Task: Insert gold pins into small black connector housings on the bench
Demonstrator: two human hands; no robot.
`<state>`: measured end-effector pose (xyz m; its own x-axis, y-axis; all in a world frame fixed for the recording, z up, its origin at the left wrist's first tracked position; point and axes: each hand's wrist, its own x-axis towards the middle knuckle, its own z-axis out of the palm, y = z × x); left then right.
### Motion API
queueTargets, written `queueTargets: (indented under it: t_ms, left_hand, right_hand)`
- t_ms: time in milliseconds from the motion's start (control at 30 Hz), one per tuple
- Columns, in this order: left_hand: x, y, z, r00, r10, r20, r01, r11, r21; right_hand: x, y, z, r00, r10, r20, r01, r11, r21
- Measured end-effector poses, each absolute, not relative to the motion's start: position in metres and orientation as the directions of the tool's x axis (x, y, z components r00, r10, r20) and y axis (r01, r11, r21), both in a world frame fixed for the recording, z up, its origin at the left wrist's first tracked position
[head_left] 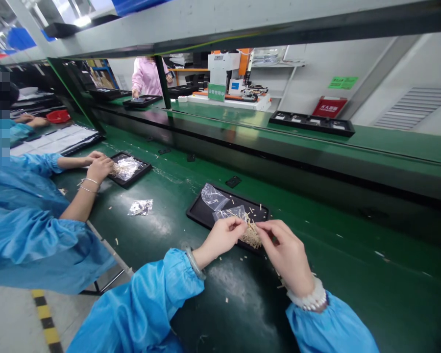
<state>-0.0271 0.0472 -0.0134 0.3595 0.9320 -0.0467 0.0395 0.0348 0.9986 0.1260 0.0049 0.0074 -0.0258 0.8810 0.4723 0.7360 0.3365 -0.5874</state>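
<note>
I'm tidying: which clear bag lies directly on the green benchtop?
The bag left of the nearest black tray; the other bags lie in that tray or the co-worker's tray.

Small pale strips [252, 238] lie heaped at the near right end of a shallow black tray [200, 210], with a few scattered loose inside it. Two clear, rumpled plastic bags [213, 197] rest in the tray, one toward its far left, the other beside the heap.

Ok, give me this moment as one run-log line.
left hand: at heap of pale strips | right hand: at same heap | grip: unclear | nearby: clear bags on black tray
</note>
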Motion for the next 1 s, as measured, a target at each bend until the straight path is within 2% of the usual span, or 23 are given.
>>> queueTargets:
  t_ms: [167, 333, 433, 600, 733, 800, 833, 900, 1000]
  left_hand:
    - [-0.029, 0.043, -0.005, 0.396, 0.918, 0.032, 0.067, -0.063, 0.996]
    - [-0.028, 0.041, -0.006, 0.391, 0.917, 0.083, 0.061, -0.116, 0.991]
    - [-0.029, 0.04, -0.004, 0.381, 0.913, 0.146, 0.122, -0.206, 0.971]
    - [-0.034, 0.038, 0.001, 0.412, 0.837, 0.362, 0.287, -0.495, 0.82]
    - [-0.035, 0.036, 0.001, 0.451, 0.773, 0.447, 0.343, -0.612, 0.713]
    - [-0.033, 0.034, 0.001, 0.44, 0.776, 0.453, 0.35, -0.612, 0.709]
    - [-0.033, 0.033, 0.002, 0.426, 0.789, 0.443, 0.349, -0.595, 0.724]
    - [-0.031, 0.032, 0.004, 0.384, 0.835, 0.394, 0.341, -0.525, 0.78]
    - [-0.03, 0.034, 0.005, 0.315, 0.907, 0.279, 0.294, -0.372, 0.88]
  right_hand:
    - [0.116, -0.003, 0.009, -0.098, 0.834, 0.544, 0.858, 0.347, -0.377]
    - [0.119, -0.003, 0.009, -0.093, 0.816, 0.57, 0.864, 0.351, -0.361]
    - [0.119, -0.003, 0.01, -0.096, 0.812, 0.576, 0.865, 0.354, -0.356]
    - [0.117, -0.003, 0.01, -0.13, 0.78, 0.612, 0.892, 0.361, -0.271]
    - [0.113, -0.006, 0.009, -0.14, 0.768, 0.625, 0.918, 0.337, -0.208]
    - [0.11, -0.007, 0.009, -0.094, 0.781, 0.617, 0.922, 0.302, -0.242]
    - [0.109, -0.007, 0.009, -0.058, 0.797, 0.601, 0.909, 0.29, -0.298]
    - [0.108, -0.005, 0.009, 0.023, 0.848, 0.529, 0.827, 0.281, -0.486]
    - [0.113, -0.001, 0.01, 0.157, 0.922, 0.353, 0.576, 0.205, -0.792]
